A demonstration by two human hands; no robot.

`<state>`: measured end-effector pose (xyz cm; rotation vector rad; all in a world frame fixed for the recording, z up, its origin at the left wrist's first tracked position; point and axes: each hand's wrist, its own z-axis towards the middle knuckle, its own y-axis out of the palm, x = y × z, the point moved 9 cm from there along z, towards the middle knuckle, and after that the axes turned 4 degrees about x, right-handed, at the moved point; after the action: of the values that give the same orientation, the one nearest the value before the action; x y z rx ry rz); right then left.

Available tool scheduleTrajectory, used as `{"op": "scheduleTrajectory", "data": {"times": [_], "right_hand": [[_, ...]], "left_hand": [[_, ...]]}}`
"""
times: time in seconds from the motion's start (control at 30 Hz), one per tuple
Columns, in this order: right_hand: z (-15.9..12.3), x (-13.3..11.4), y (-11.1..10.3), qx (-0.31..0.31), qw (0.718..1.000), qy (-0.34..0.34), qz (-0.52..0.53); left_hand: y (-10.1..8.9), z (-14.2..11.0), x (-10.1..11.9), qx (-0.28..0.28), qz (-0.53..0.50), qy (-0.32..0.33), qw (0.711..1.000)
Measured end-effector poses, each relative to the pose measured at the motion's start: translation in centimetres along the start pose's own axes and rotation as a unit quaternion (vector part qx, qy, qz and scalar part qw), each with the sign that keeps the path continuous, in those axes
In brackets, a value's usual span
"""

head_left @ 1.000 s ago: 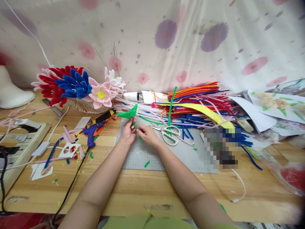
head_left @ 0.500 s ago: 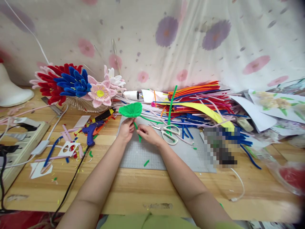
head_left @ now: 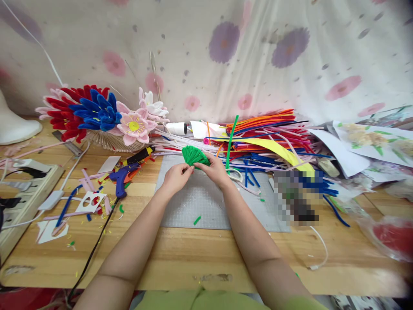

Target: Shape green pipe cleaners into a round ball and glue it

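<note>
A ruffled green pipe-cleaner leaf (head_left: 192,156), shaped like a fan, is held up above the grey cutting mat (head_left: 193,202). My left hand (head_left: 177,176) pinches its lower left edge between thumb and fingertips. On the right side, my right hand (head_left: 215,168) grips the leaf with the thumb in front and the fingers behind. The leaf's stem is hidden from view. White-handled scissors (head_left: 238,175) lie just beyond my right hand, which covers most of them. A short green snippet (head_left: 197,220) rests on the mat.
Bundled pipe cleaners (head_left: 264,125) lie along the back. Pipe-cleaner flowers (head_left: 103,110) stand at back left, near a blue glue gun (head_left: 121,176). A power strip (head_left: 29,202) sits far left. Cut paper scraps (head_left: 91,202) litter the left side; a blurred object (head_left: 297,196) lies right.
The leaf has tipped and turned, so its ruffled face now shows and its stem no longer does. My right hand has moved up from the stem to the leaf's right side.
</note>
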<state>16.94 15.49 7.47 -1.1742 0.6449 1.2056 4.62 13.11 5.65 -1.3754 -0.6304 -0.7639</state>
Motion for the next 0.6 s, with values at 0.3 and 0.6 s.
{"op": "scheduleTrajectory", "data": {"times": [0.3,0.6], "right_hand": [[-0.1,0.4,0.3,-0.009,0.999,0.028,-0.037],[0.1,1.5,0.4,-0.024,0.993,0.060,0.099]], "left_hand": [[-0.6,-0.9,0.3,0.024,0.206,-0.047,0.977],[-0.7,-0.8,0.8,0.012,0.222,-0.033,0.974]]}}
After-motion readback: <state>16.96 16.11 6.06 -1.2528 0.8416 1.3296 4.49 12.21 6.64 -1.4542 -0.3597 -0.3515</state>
